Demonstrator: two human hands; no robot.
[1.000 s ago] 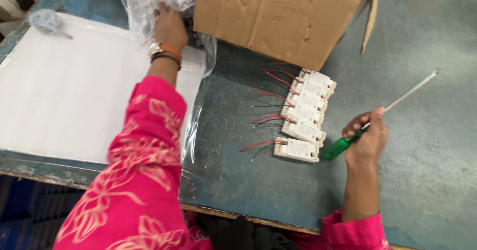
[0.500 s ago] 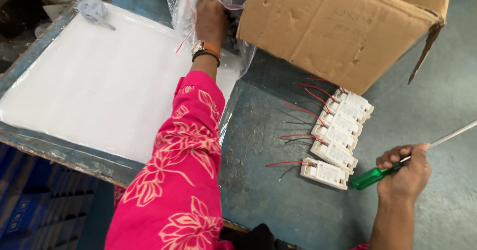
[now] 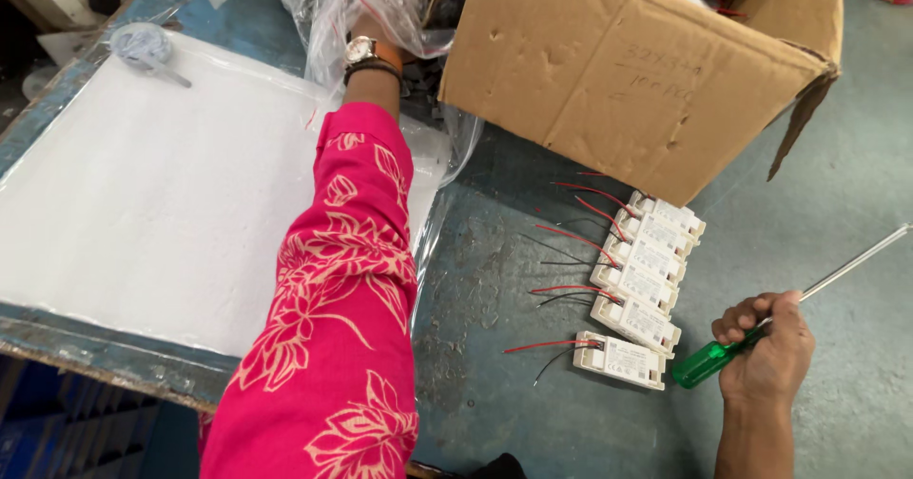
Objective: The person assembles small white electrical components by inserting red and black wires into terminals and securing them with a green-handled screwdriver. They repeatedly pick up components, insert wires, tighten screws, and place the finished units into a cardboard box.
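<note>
On bench | right hand (image 3: 767,355) fingers wrapped round green screwdriver (image 3: 723,353) | left hand (image 3: 366,37) fingers hidden in plastic bag (image 3: 380,3)

Bright, even light; soft shadows

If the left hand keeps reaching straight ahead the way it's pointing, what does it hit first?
Probably the clear plastic bag. The left hand is already hidden among its folds past the wristwatch, and whatever lies deeper inside cannot be made out. The cardboard box sits off to its right.
</note>
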